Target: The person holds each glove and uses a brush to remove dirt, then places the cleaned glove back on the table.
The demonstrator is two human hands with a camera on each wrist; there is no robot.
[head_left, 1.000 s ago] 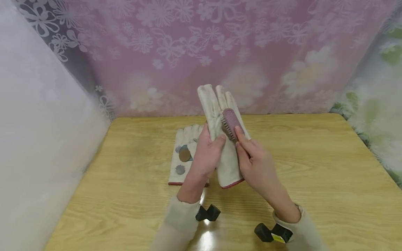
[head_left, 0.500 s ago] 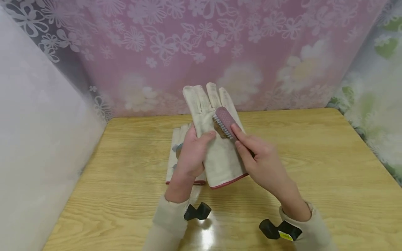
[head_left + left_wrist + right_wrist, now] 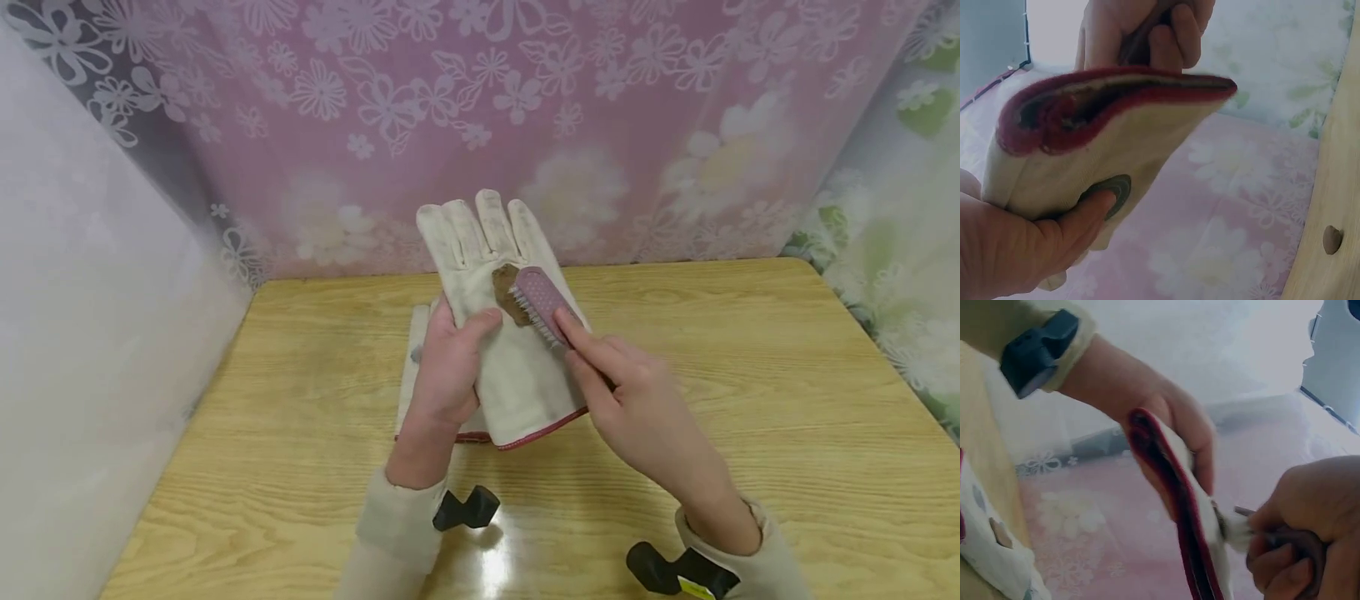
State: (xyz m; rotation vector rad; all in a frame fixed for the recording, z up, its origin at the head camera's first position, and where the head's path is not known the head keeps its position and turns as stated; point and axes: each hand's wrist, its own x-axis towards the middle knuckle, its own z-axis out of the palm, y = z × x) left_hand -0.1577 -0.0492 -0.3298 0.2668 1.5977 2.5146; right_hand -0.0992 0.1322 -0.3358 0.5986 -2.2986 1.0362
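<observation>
My left hand (image 3: 450, 358) grips a cream cloth glove (image 3: 517, 383) with a red-edged cuff, its fingers pointing away from me. The thumb lies on the glove's face, beside a brown patch (image 3: 504, 287). On the other side, in the left wrist view, a finger touches a dark grey-green patch (image 3: 1121, 187). My right hand (image 3: 645, 400) holds a mauve brush (image 3: 542, 296), bristles against the glove at the brown patch's right edge. Partly hidden behind my left hand, a second cream glove (image 3: 407, 392) lies on the table; grey and brown patches show on it in the right wrist view.
Beneath the hands is a light wood-grain table (image 3: 750, 417). A pink floral curtain (image 3: 480, 100) hangs behind it, with pale sheeting (image 3: 112, 292) at the left. A small brown roundish object (image 3: 1332, 240) shows against the wood in the left wrist view.
The held glove has moved left and turned its broad face upward. The brush has worked over the brown patch and shifted toward the cuff, uncovering more of the patch.
</observation>
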